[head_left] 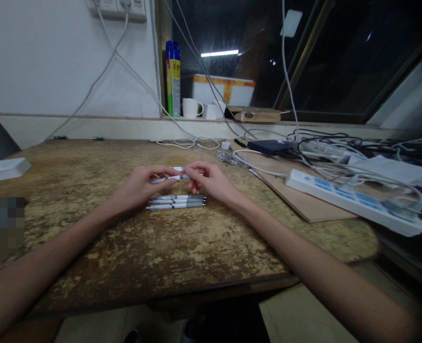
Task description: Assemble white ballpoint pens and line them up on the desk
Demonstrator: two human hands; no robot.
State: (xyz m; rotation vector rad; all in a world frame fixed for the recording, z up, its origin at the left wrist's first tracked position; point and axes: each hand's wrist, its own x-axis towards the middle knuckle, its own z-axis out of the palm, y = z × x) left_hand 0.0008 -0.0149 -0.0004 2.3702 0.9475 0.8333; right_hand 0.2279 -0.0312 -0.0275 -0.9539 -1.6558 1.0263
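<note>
Left hand: Here we see the left hand point(142, 186) with thumb and fingers pinched on the held pen point(166, 179), keeping it roughly level above the table.
Right hand: We find the right hand point(211, 180) meeting it, thumb and forefinger closed on the pen's right end, the other fingers curled underneath; whether they pinch a separate part, we cannot tell.
Pens: Just this side of both hands we spot the row of pens point(177, 202), side by side and lying crosswise; right behind the fingertips we glimpse another white piece point(177, 168), mostly hidden.
Table: Under it all we have the worn wooden table point(182, 252), its surface patchy.
Beyond the hands: We pick out a small silvery heap point(228, 158) just past the right hand, and a white cable point(185, 142) coiled farther off.
Right side: Out past the right hand we get the brown board point(285, 190), the white power strip point(354, 202) overlapping it, and tangled cords behind.
Left side: Well left of the left hand we see a white box point(5, 169).
Ledge: Farthest out, we reach the spray can point(173, 81) upright beside a white mug point(191, 108).
</note>
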